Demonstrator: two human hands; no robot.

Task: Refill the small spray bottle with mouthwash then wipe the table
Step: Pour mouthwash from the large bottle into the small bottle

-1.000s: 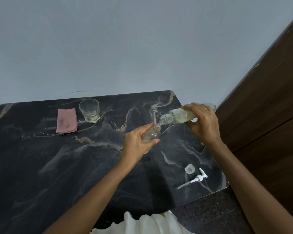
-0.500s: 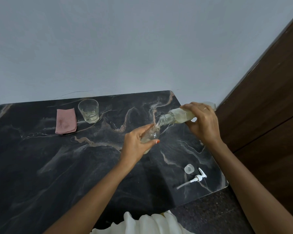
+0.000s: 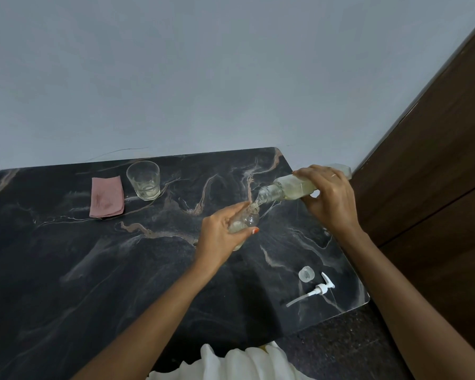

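Over the spray bottle, mouthwash bottle lies neck-leftward.

One view only, head-worn, wide-angle. Stands over the near edge of the table, faces forward and down across it to the wall; close, within arm's reach. Wood panel at right edge.

Both bare arms reach up from the bottom of the frame. The left hand sits mid-frame, fingers curled round a small bottle. The right hand, higher at right, grips a big bottle tipped sideways.
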